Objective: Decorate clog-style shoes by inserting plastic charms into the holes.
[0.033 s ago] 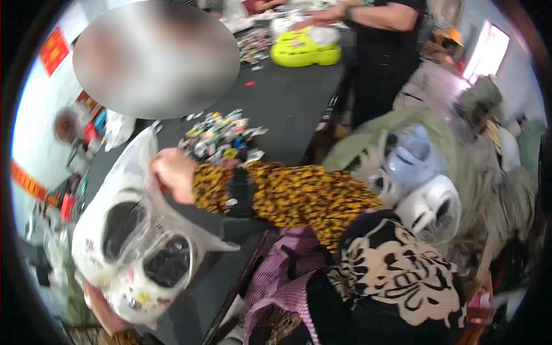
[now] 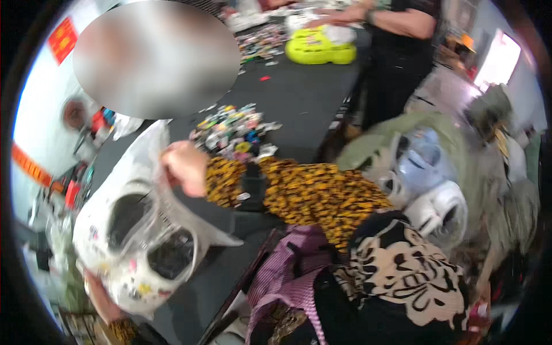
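Note:
A pair of white clogs (image 2: 109, 287) with small coloured charms sits inside a clear plastic bag (image 2: 150, 141), held above the dark table at the left. My right hand (image 2: 185, 168) is closed, pinching the gathered upper side of the bag. From below, my left hand (image 2: 102, 299) grips the bagged clogs at their lower left; part of its fingers is hidden behind them. The dark openings of both clogs face up through the film. Just beyond my right hand lies a heap of small colourful charms (image 2: 233, 129).
Yellow-green clogs (image 2: 321, 46) stand farther along the table (image 2: 287, 92), with more charms (image 2: 261, 43) and a co-worker's hand (image 2: 339, 16) beside them. To the right, a large green sack (image 2: 365, 152) holds bagged blue clogs (image 2: 425, 161) and white clogs (image 2: 443, 210).
The view has swung slightly, so the table and sack appear farther right. Both my hands keep their hold on the bagged clogs.

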The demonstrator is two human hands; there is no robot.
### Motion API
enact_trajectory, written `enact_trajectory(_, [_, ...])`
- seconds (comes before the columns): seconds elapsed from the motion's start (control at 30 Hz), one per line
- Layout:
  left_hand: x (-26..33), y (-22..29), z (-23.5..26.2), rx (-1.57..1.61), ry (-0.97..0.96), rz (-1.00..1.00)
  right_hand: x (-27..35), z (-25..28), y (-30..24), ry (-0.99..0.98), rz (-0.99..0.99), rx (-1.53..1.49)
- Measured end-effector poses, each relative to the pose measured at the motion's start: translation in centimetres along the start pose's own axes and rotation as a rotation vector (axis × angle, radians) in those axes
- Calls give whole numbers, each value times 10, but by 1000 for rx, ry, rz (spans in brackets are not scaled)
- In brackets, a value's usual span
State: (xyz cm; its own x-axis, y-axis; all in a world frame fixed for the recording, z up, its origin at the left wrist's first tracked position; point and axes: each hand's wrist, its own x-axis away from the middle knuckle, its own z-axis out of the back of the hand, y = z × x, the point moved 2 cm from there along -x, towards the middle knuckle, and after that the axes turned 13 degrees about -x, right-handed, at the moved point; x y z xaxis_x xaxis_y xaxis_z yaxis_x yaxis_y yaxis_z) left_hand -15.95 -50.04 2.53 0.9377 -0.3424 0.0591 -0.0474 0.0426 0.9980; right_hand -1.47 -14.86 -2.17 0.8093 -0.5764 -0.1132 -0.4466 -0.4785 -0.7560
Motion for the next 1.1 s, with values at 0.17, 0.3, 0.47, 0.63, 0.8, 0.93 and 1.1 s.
enact_trajectory(0.17, [-30, -14, 38, -1223, 126, -522, 26, -13, -9, -274, -258, 181])
enact_trajectory(0.3, [-10, -15, -12, -645, 27, -191, 38, 4, -8, -277, -131, 493])
enact_trajectory(0.47, [11, -2, -49, -931, -9, -428, 33, 24, -6, -376, -184, 562])
enact_trajectory(0.63, [23, -4, -83, -1045, -82, -627, 25, 20, 7, -542, 80, 804])
enact_trajectory(0.8, [30, -22, -93, -1181, -149, -809, 22, 13, 40, -566, 197, 855])
enact_trajectory(0.93, [38, -22, -127, -1243, -220, -949, 26, -2, 44, -656, 274, 644])
enact_trajectory(1.1, [70, 3, -164, -1338, -202, -842, 34, -45, 39, -799, 444, 430])
